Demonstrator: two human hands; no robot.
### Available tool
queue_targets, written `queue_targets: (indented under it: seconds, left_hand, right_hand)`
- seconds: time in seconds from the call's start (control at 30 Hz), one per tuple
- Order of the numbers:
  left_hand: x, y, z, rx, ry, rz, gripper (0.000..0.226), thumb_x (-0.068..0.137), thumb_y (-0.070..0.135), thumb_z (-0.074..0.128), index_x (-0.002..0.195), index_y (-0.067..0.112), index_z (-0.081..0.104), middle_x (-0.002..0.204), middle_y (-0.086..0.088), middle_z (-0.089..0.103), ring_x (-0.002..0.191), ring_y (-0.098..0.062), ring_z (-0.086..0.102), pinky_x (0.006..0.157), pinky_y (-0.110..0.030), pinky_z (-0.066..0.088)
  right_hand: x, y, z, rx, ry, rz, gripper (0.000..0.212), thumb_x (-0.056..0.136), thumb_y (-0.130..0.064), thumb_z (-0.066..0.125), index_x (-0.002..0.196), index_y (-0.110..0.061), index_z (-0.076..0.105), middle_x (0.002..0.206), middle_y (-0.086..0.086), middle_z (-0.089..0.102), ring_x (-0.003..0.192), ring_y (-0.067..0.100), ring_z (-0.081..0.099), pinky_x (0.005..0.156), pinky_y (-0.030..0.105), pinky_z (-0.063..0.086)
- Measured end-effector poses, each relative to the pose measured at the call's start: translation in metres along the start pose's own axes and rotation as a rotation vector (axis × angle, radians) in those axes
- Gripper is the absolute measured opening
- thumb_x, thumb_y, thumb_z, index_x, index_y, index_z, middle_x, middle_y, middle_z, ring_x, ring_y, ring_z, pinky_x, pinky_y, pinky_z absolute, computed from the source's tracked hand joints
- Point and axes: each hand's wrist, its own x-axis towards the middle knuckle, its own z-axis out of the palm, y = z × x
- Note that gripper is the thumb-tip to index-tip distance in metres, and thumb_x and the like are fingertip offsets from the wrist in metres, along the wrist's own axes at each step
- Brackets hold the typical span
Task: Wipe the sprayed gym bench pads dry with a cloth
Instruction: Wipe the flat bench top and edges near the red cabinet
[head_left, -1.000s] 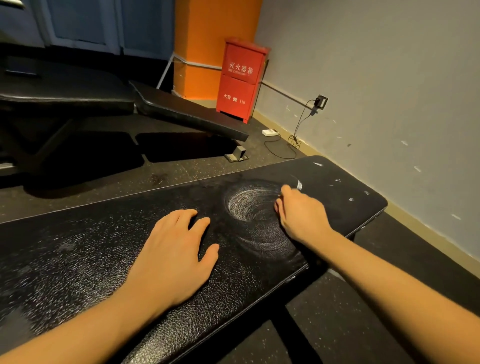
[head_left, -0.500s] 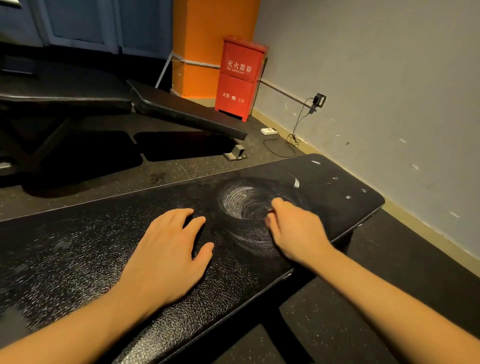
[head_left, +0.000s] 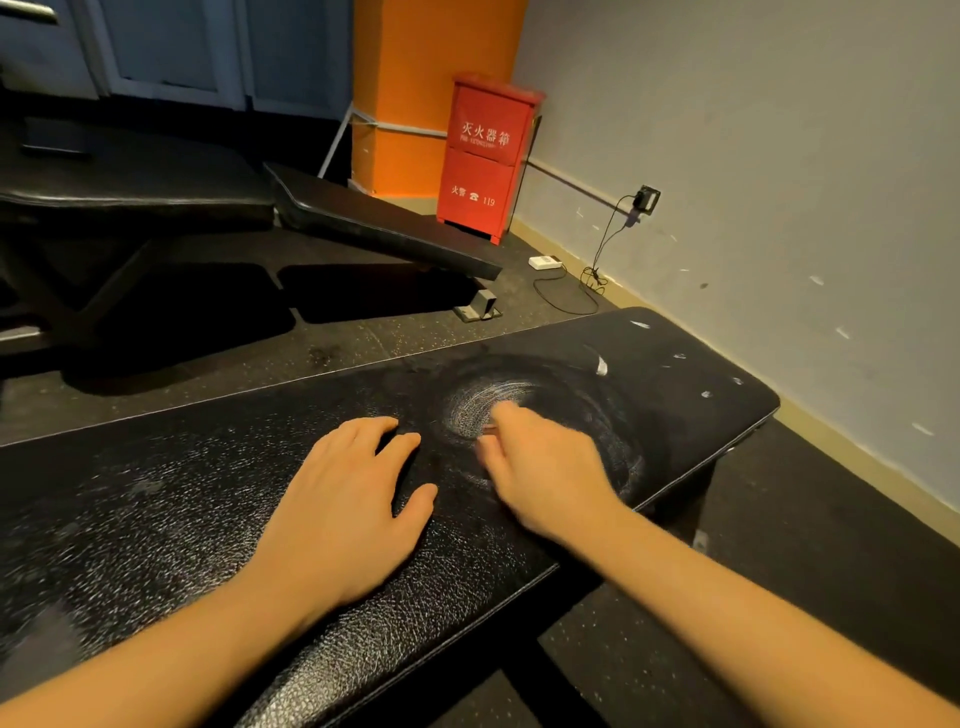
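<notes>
The long black bench pad (head_left: 182, 519) runs across the view, speckled with spray droplets, with a swirl of wipe marks (head_left: 483, 405) near its right end. My left hand (head_left: 353, 514) rests flat on the pad, fingers spread. My right hand (head_left: 545, 478), blurred with motion, has its fingers curled at the lower edge of the swirl. It seems to grip a dark cloth that is almost wholly hidden under the hand and hard to tell from the pad.
A second black bench (head_left: 374, 223) stands on the dark rubber floor behind. A red fire-extinguisher box (head_left: 485, 156) stands against the orange pillar. A charger and cable (head_left: 597, 270) lie by the grey wall on the right.
My right hand has slid leftward and toward me across the swirl, closing on my left hand. The left hand has stayed flat in place.
</notes>
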Motion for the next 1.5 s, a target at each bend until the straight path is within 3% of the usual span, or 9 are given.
queue_targets:
  seconds: [0.13,0.27,0.5,0.67,0.8,1.03,1.27,1.37,1.5]
  left_hand:
    - [0.003,0.002,0.002,0.022,0.007,-0.005,0.068,0.092,0.064,0.034,0.143,0.024,0.055,0.142,0.002,0.053,0.135,-0.019,0.045,0.113,-0.04,0.038]
    - [0.005,0.003,0.001,0.021,-0.008,-0.004,0.07,0.091,0.065,0.032,0.143,0.024,0.056,0.141,0.001,0.053,0.134,-0.02,0.044,0.112,-0.041,0.039]
    - [0.003,0.001,-0.002,0.019,-0.007,-0.004,0.075,0.089,0.067,0.028,0.144,0.025,0.056,0.144,0.002,0.053,0.136,-0.018,0.045,0.113,-0.038,0.038]
    - [0.004,0.002,0.0,0.035,-0.007,-0.004,0.074,0.09,0.067,0.028,0.143,0.024,0.057,0.141,0.002,0.054,0.134,-0.019,0.046,0.112,-0.04,0.04]
    - [0.006,0.003,0.0,0.027,-0.013,-0.002,0.073,0.089,0.067,0.029,0.141,0.024,0.058,0.138,0.003,0.055,0.132,-0.019,0.047,0.11,-0.041,0.042]
    - [0.004,0.001,-0.001,0.015,-0.014,-0.002,0.076,0.088,0.069,0.027,0.143,0.024,0.057,0.143,0.002,0.054,0.136,-0.018,0.045,0.112,-0.04,0.04]
    - [0.005,0.005,-0.001,0.023,-0.013,-0.012,0.074,0.089,0.067,0.029,0.141,0.024,0.058,0.139,0.001,0.055,0.132,-0.02,0.046,0.11,-0.041,0.041]
    - [0.005,0.004,-0.001,0.005,-0.013,-0.014,0.074,0.089,0.068,0.029,0.142,0.025,0.058,0.139,0.003,0.054,0.133,-0.019,0.045,0.111,-0.041,0.041]
    - [0.005,0.002,-0.003,-0.014,-0.004,-0.004,0.073,0.087,0.067,0.03,0.14,0.026,0.059,0.14,0.004,0.054,0.133,-0.018,0.045,0.111,-0.039,0.04]
  right_hand:
    - [0.017,0.075,-0.001,-0.214,0.095,0.172,0.022,0.106,-0.038,0.039,0.105,-0.017,0.046,0.098,0.006,0.066,0.084,0.031,0.067,0.06,0.036,0.038]
    - [0.073,0.056,0.013,-0.281,0.124,0.247,0.02,0.104,-0.027,0.047,0.114,-0.01,0.05,0.105,0.009,0.066,0.088,0.031,0.068,0.057,0.035,0.035]
    - [0.008,-0.014,-0.001,0.056,-0.012,-0.071,0.017,0.104,-0.037,0.042,0.099,-0.021,0.042,0.102,0.003,0.064,0.09,0.03,0.063,0.067,0.04,0.041]
    - [0.015,0.094,-0.007,-0.175,0.056,0.237,0.023,0.105,-0.037,0.038,0.11,-0.018,0.049,0.101,0.006,0.065,0.088,0.032,0.066,0.064,0.038,0.042]
    - [0.062,0.088,0.001,-0.138,0.085,0.317,0.025,0.104,-0.031,0.046,0.117,-0.011,0.05,0.11,0.012,0.066,0.097,0.034,0.066,0.066,0.038,0.044]
    - [-0.025,-0.01,-0.007,0.169,0.083,-0.121,0.018,0.1,-0.04,0.051,0.096,-0.024,0.055,0.092,-0.002,0.065,0.084,0.028,0.063,0.071,0.041,0.05]
    - [0.038,0.106,-0.011,-0.172,0.122,0.316,0.022,0.102,-0.033,0.047,0.094,-0.02,0.063,0.095,0.004,0.071,0.091,0.032,0.067,0.065,0.034,0.038]
    - [0.078,0.067,0.004,-0.163,0.14,0.294,0.015,0.099,-0.025,0.051,0.098,-0.016,0.063,0.097,0.006,0.071,0.091,0.031,0.069,0.063,0.033,0.04]
    - [0.044,-0.032,0.007,0.053,0.087,-0.035,0.02,0.101,-0.033,0.05,0.101,-0.019,0.064,0.099,0.003,0.068,0.091,0.029,0.067,0.069,0.038,0.047]
